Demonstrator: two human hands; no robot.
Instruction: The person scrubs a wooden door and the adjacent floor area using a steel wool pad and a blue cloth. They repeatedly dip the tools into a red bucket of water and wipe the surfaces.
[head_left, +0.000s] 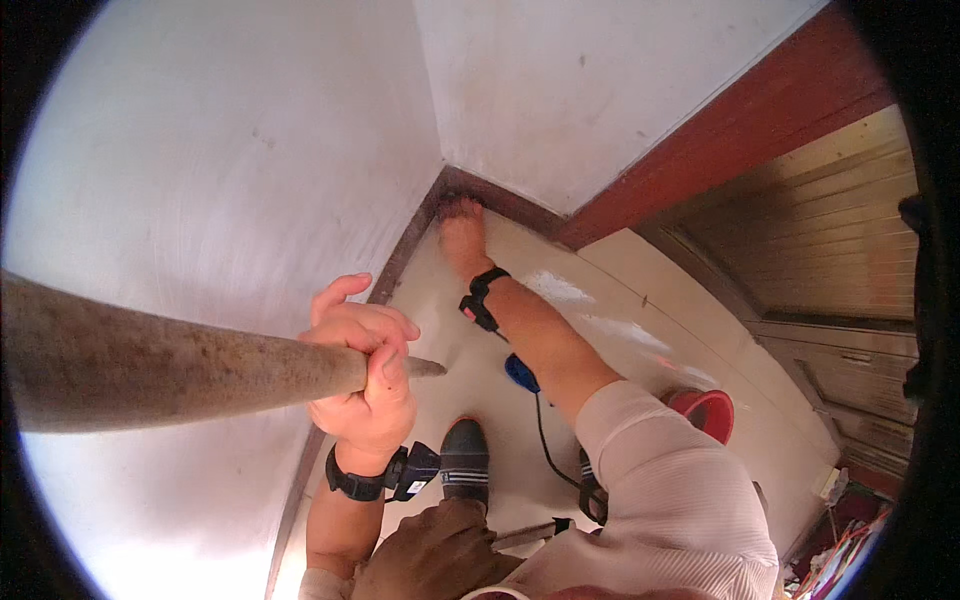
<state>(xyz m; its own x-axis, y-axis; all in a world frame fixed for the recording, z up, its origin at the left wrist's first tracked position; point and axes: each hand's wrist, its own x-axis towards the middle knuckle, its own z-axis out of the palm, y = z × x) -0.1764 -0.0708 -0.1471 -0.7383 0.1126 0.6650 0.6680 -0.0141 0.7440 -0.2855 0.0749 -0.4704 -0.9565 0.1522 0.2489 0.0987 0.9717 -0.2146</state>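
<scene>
My left hand (364, 367) is closed around a long, worn pole (187, 367) that runs from the left edge of the view down towards the tiled floor. Its thumb and some fingers wrap the pole, and one finger sticks out. My right hand (463, 225) reaches down to the corner where two white walls meet, at the dark baseboard (409, 244). The fingers of that hand are blurred against a dark patch, and I cannot tell what they hold. Each wrist wears a black strapped device.
A red bucket (712, 415) stands on the floor right of my right arm. A blue object (521, 373) with a black cable lies partly behind that forearm. The red door frame (720, 127) and a wooden door (832, 232) are at right. Cluttered items (840, 547) fill the lower right.
</scene>
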